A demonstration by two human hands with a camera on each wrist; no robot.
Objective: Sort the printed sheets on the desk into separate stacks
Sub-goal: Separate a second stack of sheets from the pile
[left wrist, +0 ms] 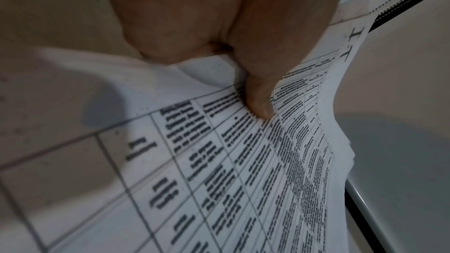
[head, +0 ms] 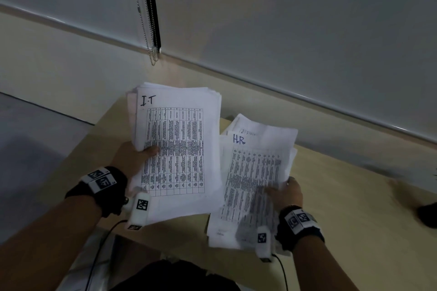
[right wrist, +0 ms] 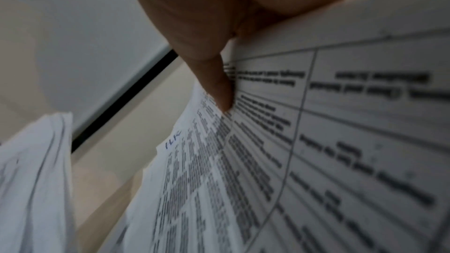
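Midway, I judge: left hand (head: pixel 132 160) grips the I.T bundle (head: pixel 177 149) aloft — right hand (head: pixel 287 194) pinches the HR sheet (head: pixel 255 172) over the bench (head: pixel 343 220) stack; neither set down.

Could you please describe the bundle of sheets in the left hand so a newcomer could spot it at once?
On the beige wooden desk, two white printed paper bundles show. The left hand grips the left bundle of table-printed sheets with the thumb on top. Its top sheet bears handwritten black "I.T"; its neighbour reads blue "H.R".

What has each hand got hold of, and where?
Left hand pinches the I.T stack at its left edge; right hand grips the H.R sheet at its lower right edge.
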